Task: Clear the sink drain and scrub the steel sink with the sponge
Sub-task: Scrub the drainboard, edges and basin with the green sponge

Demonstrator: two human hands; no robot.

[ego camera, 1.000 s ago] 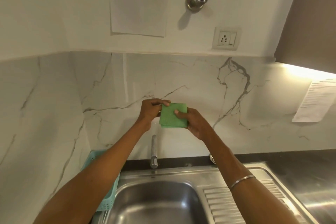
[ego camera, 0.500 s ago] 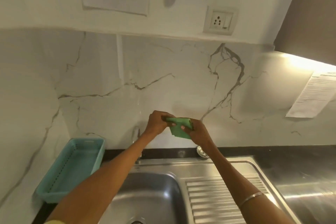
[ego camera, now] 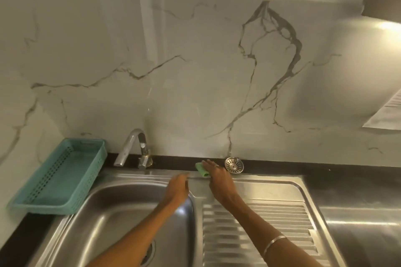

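Note:
The green sponge [ego camera: 201, 169] lies on the back rim of the steel sink [ego camera: 130, 180], and my right hand [ego camera: 218, 176] rests flat on it with straight fingers. My left hand [ego camera: 178, 186] hovers just left of it over the basin's back right corner, fingers relaxed and holding nothing. The drain opening [ego camera: 149, 252] shows at the basin's bottom, partly hidden by my left forearm. A round steel drain strainer [ego camera: 234, 165] leans against the wall right of the sponge.
A teal plastic basket [ego camera: 58, 176] sits on the counter left of the sink. The tap [ego camera: 135, 150] stands behind the basin. The ribbed drainboard [ego camera: 256, 230] and steel counter [ego camera: 358, 223] stretch to the right. A marble wall backs everything.
Both hands came down from in front of the wall with the sponge. My left hand has let go of it, and my right hand now presses it onto the sink's back rim.

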